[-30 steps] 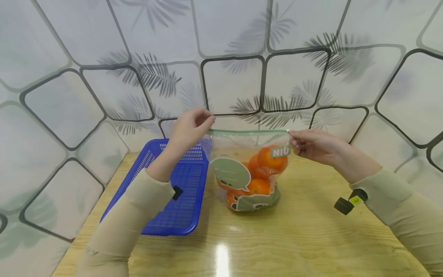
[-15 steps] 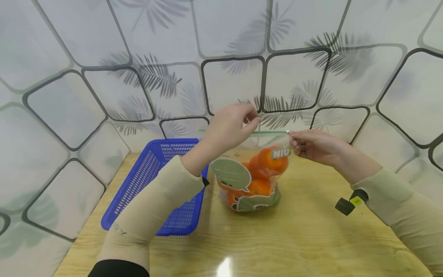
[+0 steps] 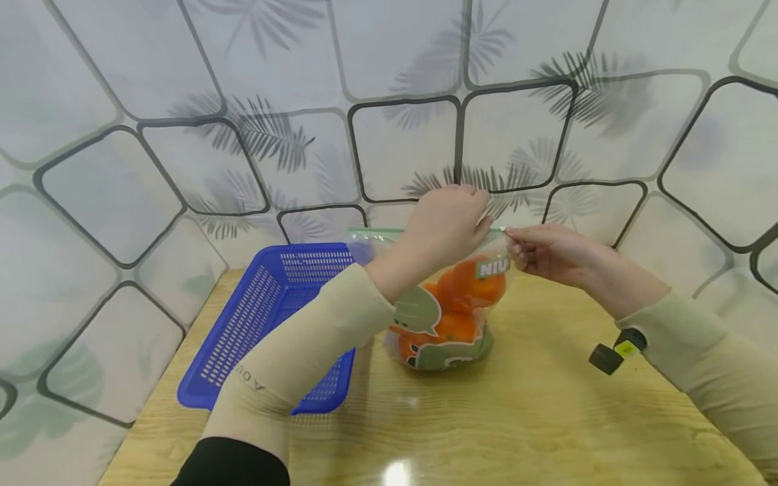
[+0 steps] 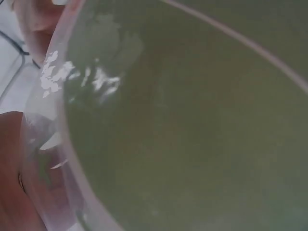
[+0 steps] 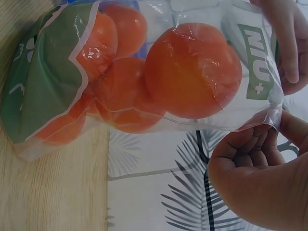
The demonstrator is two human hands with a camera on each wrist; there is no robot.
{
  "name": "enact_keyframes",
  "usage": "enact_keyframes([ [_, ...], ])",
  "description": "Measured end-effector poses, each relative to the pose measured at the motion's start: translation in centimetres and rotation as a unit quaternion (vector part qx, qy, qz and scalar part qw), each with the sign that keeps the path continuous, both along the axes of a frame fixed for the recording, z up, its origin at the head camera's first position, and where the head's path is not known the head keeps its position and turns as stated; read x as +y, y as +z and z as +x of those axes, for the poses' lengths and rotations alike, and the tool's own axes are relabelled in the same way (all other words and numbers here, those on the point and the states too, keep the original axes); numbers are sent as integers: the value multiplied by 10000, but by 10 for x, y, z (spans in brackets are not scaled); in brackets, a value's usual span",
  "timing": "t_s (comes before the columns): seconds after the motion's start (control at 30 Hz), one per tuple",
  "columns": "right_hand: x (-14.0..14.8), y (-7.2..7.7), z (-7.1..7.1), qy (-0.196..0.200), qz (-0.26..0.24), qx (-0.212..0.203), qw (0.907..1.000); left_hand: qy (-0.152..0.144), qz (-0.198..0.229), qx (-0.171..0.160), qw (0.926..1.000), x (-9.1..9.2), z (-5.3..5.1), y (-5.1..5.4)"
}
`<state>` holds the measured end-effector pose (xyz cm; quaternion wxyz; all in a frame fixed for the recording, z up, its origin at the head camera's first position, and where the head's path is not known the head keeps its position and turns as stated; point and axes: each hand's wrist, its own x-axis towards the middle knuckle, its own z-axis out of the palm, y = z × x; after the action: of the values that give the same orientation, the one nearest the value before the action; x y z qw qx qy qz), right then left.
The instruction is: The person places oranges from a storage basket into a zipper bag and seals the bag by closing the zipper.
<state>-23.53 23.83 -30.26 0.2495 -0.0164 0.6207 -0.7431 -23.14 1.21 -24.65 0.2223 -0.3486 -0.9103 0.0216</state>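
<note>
A clear zip bag point(image 3: 419, 312) with green print and a green strip along its top stands on the table, holding several oranges point(image 5: 192, 70). My right hand point(image 3: 556, 255) pinches the bag's top right corner between thumb and forefinger, the other fingers curled. Close by, my left hand point(image 3: 450, 219) pinches the top edge, just left of that corner. Its back and wrist hide the middle of the strip in the head view. Green print point(image 4: 183, 120) fills most of the left wrist view. Whether the strip is fully pressed together, I cannot tell.
A blue plastic basket point(image 3: 234, 337) stands left of the bag, partly behind the left sleeve. The wooden table point(image 3: 516, 412) reaches back to a patterned wall covering point(image 3: 401, 148).
My left hand has travelled right along the bag's top edge, from the left corner to near the right one. The right hand keeps its pinch on the corner.
</note>
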Motion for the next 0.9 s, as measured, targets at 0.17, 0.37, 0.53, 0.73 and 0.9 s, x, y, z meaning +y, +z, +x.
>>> enact_keyframes([
  [0.17, 1, 0, -1, -47, -37, 0, 10000, 170, -298, 91, 9994, 11, -3, 0],
  [0.37, 3, -3, -3, 76, -308, 63, 9995, 174, -542, -231, 9981, 26, -5, 5],
  [0.53, 7, -6, -5, 148, -628, 164, 9978, 172, -1075, -43, 9940, 42, -11, 8],
  [0.73, 7, -7, -6, 172, -469, 294, 9983, 47, -1373, 180, 9904, 50, -18, 1],
  [0.9, 9, -9, -6, 323, -255, 420, 9983, -67, -1659, -53, 9861, 50, -19, -6],
])
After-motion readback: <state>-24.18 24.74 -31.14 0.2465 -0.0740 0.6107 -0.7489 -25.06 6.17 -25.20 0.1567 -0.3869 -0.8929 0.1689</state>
